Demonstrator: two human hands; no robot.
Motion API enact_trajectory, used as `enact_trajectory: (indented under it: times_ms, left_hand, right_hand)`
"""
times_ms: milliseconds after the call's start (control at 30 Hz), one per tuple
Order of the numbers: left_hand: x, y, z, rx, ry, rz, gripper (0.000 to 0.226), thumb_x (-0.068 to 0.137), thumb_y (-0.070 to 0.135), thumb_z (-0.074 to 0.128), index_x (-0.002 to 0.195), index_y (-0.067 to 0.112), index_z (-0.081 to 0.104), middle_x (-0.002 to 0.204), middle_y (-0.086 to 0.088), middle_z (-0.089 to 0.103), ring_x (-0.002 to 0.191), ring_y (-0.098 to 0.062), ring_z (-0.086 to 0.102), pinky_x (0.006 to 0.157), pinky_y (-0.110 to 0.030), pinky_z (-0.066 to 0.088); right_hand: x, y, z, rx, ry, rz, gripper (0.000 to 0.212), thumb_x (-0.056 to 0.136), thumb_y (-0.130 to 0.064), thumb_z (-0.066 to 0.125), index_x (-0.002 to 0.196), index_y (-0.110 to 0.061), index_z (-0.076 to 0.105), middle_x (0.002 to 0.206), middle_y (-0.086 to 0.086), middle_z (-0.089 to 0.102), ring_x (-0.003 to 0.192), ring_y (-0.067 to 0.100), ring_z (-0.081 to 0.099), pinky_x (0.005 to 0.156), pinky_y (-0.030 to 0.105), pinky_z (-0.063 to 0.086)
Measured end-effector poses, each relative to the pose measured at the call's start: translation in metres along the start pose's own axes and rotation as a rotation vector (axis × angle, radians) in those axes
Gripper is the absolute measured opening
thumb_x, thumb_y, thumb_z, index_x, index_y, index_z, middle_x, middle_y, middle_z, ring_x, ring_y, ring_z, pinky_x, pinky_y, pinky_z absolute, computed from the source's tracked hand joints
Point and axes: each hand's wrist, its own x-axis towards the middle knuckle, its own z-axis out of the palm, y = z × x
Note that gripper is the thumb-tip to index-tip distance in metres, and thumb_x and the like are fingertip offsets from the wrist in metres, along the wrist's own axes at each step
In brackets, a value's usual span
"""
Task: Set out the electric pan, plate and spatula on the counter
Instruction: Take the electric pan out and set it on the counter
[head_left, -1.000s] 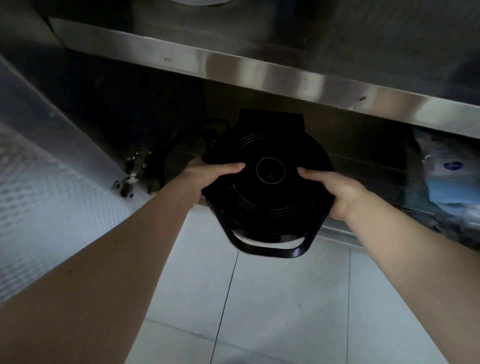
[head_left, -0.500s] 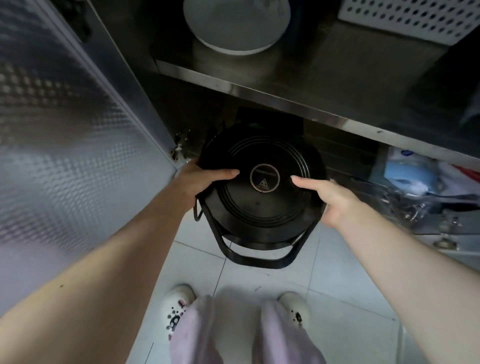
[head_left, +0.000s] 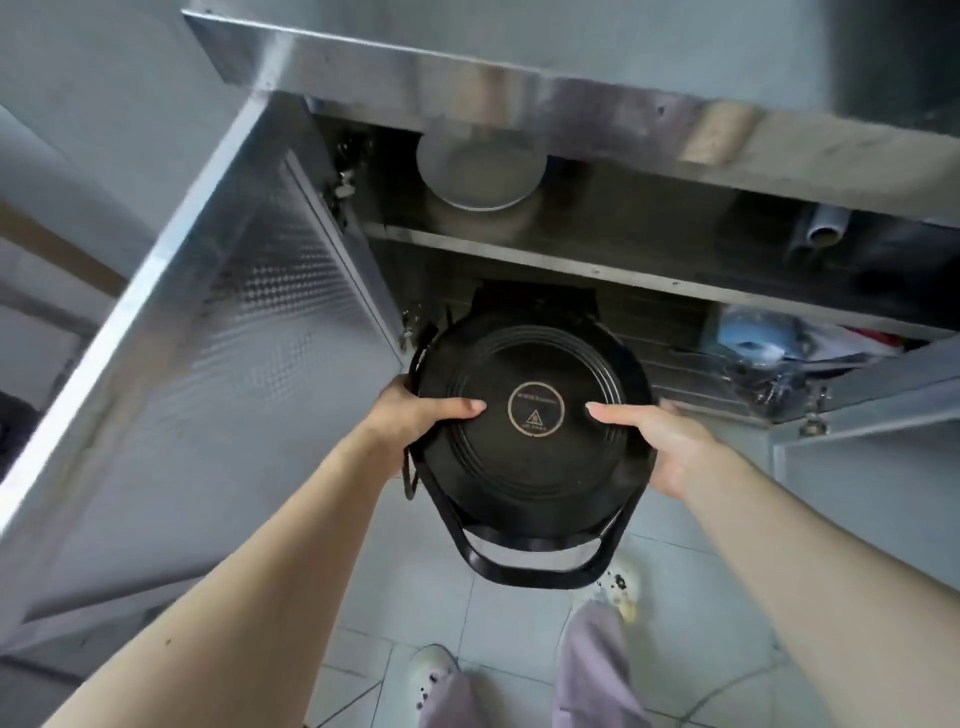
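The counter (head_left: 571, 104) spans the top of the view as a stainless-steel slab seen from below its front edge. The cabinet door (head_left: 208, 364) beneath it stands open at 9 o'clock.

The electric pan (head_left: 535, 415) is held in the air in front of the open cabinet, above the tiled floor (head_left: 509, 649) and below the level of the counter. Its lid faces the camera. Its long axis runs 12 to 6 o'clock, with the hinge block at 12 and the carry handle (head_left: 535, 571) at 6.

The plate (head_left: 480, 171) sits on the upper shelf (head_left: 519, 254) inside the cabinet, at 12 o'clock from the pan. No spatula is in view.

The left hand (head_left: 410, 415) grips the pan rim at 9 o'clock and the right hand (head_left: 670, 441) grips it at 3 o'clock. On each hand the fingers (head_left: 397, 387) curl round the rim, mostly hidden, and the thumb lies flat on the lid, pointing at the centre badge. Neither hand is nearer; the load is shared evenly.

The power cord (head_left: 410, 467) hangs in a loop at the left hand.

Governing relation: the counter lies at 12 o'clock and above the pan, with its front edge overhanging. The lift therefore probably has to clear that edge before the pan goes forward. The hanging cord could snag on the door.
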Motion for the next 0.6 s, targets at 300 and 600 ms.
enact_trajectory:
  times_ms: [300,600]
  left_hand:
    - [-0.106,0.037,-0.021,-0.053,0.03,0.06,0.083,0.044,0.022,0.095,0.115,0.01,0.053,0.106,-0.01,0.069,0.088,-0.027,0.07,0.076,-0.042,0.059]
    - [-0.209,0.116,-0.029,-0.03,0.05,0.193,0.095,0.037,0.042,0.094,0.115,0.014,0.047,0.11,-0.007,0.064,0.094,-0.026,0.067,0.083,-0.045,0.057]
  right_hand:
    - [-0.111,-0.008,0.0,-0.01,0.033,-0.074,0.127,0.045,-0.009,0.093,0.148,-0.03,0.023,0.134,0.007,0.056,0.109,0.032,0.063,0.089,0.053,0.053]
    - [-0.225,-0.06,-0.008,-0.023,-0.001,-0.215,0.108,0.045,-0.007,0.093,0.138,-0.02,0.039,0.122,0.009,0.065,0.095,0.031,0.069,0.072,0.047,0.059]
